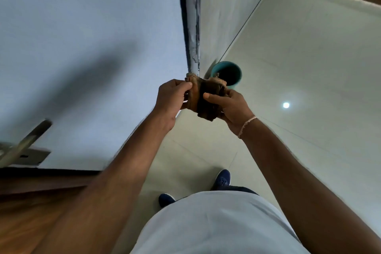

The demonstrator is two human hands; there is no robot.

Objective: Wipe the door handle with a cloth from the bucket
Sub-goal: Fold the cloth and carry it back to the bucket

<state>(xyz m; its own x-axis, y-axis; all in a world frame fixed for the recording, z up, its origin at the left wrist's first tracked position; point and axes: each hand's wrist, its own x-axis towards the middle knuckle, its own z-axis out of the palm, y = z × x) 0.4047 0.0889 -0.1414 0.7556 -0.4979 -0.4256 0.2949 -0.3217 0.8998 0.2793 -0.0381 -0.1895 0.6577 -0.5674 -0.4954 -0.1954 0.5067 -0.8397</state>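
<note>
Brown cloth [206, 97] bunched between both hands, out of the bucket and held up in front of the body. Left hand [173, 99] pinching its left edge, thumb and fingertips closed on a lighter, coarse-woven fold; right hand [228, 107] cupping the darker bulk from below, thumb pressed across the top. Probably gathering or folding the rag into a pad before wiping. Fabric thick, rough, crumpled, possibly damp where darker, though hard to tell. Thin pale thread band [247, 127] round the right wrist.

Just beyond the hands, on the floor by the wall corner: teal bucket [226, 74], round, smooth plastic by the look, dark inside, partly hidden by the cloth.

Far left and nearer: door handle [31, 140], a straight metal lever, dull silver, on a flat plate, blurred, well apart from the cloth and untouched. Pale painted door face [82, 47] behind it; glossy light floor tiles [299, 68] on the right, a lamp glare on them. Below, blue shoes [222, 179].
</note>
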